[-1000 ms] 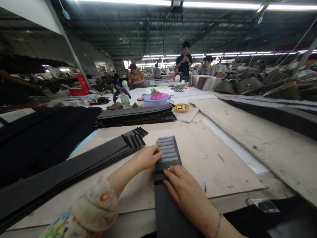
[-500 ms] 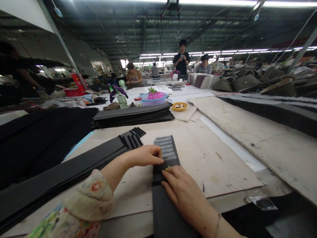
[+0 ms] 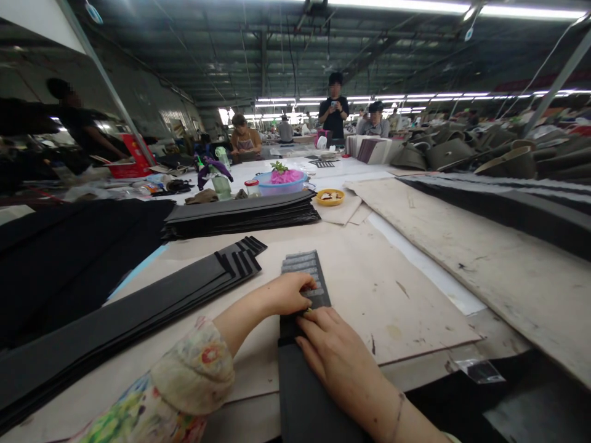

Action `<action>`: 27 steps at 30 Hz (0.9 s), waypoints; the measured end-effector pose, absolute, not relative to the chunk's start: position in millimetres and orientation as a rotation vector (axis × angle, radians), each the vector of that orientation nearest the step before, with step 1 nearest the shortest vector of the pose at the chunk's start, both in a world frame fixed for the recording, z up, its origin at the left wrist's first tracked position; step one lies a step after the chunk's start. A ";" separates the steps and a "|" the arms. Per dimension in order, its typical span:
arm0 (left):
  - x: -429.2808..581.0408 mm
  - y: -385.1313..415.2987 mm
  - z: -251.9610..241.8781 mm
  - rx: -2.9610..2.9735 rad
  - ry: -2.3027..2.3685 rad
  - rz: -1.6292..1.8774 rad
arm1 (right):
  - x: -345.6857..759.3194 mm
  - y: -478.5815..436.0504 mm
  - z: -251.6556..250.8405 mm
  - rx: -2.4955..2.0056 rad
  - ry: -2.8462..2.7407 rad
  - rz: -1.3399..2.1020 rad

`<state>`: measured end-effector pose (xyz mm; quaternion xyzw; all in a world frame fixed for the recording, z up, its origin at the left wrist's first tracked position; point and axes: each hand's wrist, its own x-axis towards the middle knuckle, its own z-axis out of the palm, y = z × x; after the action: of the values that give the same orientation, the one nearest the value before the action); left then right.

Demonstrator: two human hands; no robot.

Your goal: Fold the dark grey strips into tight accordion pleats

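Note:
A long dark grey strip (image 3: 302, 394) lies lengthwise in front of me, with a row of lighter grey bands (image 3: 300, 261) across its far end. My left hand (image 3: 295, 292) is over the banded part, thumb and fingers closed in a pinch; whatever they hold is hidden. Just nearer, my right hand (image 3: 335, 344) rests on the strip with its fingers bent and close together. A small yellow bit (image 3: 308, 311) shows at its fingertips, too little to name. To the left lies a stack of similar dark strips (image 3: 184, 295) with black bars at the far ends.
Beige board (image 3: 369, 295) covers the table. Beyond are another dark stack (image 3: 244, 212), a yellow dish (image 3: 330, 197) and a blue basin (image 3: 281, 184) with pink contents. Black cloth (image 3: 69, 258) lies left, clear plastic (image 3: 480, 371) right. Several people are farther back.
My left hand has moved slightly right and nearer, over the lower bands. My right hand stays on the strip. The view has shifted a little, and a person at far left has moved.

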<state>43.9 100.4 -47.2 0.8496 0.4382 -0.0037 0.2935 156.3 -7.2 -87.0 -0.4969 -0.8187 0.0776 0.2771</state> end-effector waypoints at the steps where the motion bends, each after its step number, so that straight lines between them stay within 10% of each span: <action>1: 43.3 99.8 -47.3 2.266 1.169 -0.016 | 156.2 -7.3 -86.1 -1.336 -2.198 0.212; 27: 39.2 67.3 -50.3 2.655 1.016 0.103 | 154.7 -23.7 -89.2 -1.342 -2.151 0.203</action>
<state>39.2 67.3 -50.3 0.9231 0.3531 0.0360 0.1480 154.7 -23.7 -89.2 -0.5044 -0.8080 0.0763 0.2948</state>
